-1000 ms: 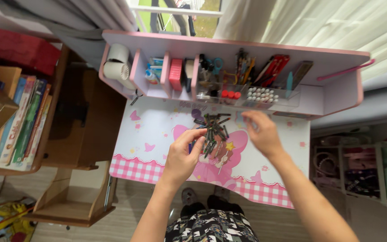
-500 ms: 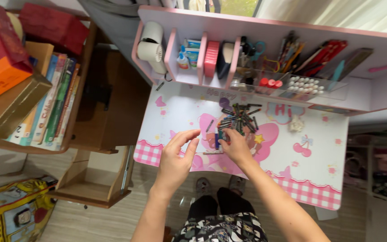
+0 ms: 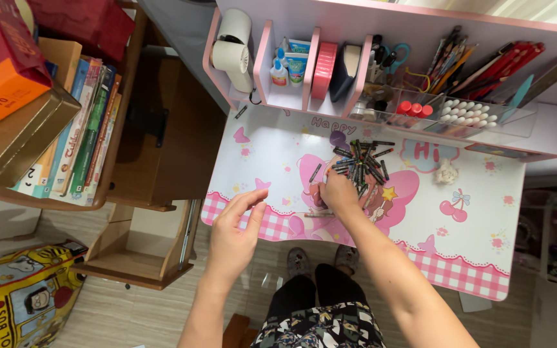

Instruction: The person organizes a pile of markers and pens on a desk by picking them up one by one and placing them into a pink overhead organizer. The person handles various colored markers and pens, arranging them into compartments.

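Pink and white, our child's desk [image 3: 420, 212] with its cartoon print fills the middle of the frame, with a wooden shelf of upright books [image 3: 66, 142] at the upper left. Left of centre, our left hand [image 3: 233, 229] hovers near the desk's checked front edge, empty, thumb and fingers loosely curved apart. Further right, our right hand [image 3: 340, 192] rests fingers-down on the near edge of a loose heap of dark crayons [image 3: 359, 164] lying mid-desk; whether it pinches one we cannot tell. One stray crayon [image 3: 315, 173] lies just left of the heap. We judge that a careless sweep could roll crayons off the front edge.
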